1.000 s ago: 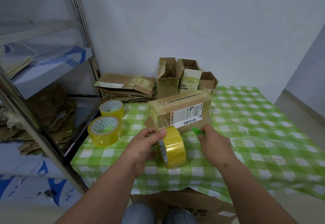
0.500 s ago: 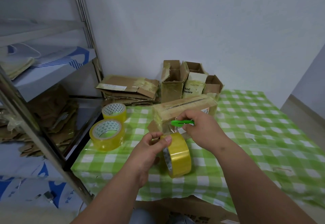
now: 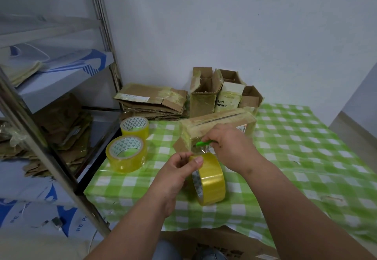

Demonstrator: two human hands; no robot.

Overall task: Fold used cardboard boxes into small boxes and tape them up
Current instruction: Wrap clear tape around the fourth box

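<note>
Left hand (image 3: pixel 175 171) pinches yellow packing-tape roll (image 3: pixel 210 178), right hand (image 3: pixel 228 143) grips small green cutter (image 3: pixel 204 143) w/ taped brown cardboard box (image 3: pixel 216 123) behind; I'd cut next.

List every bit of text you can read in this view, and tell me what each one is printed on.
"And" over "ncare", cut off at the left: white-fronted open cardboard box by the wall.
"PE P", partly cut off: blue-and-white sack at the foot of the metal shelf.
Shipping label on the taped brown cardboard box: mostly hidden by the right hand, unreadable.
Dark print on the brown carton at the bottom edge: too blurred.
</note>
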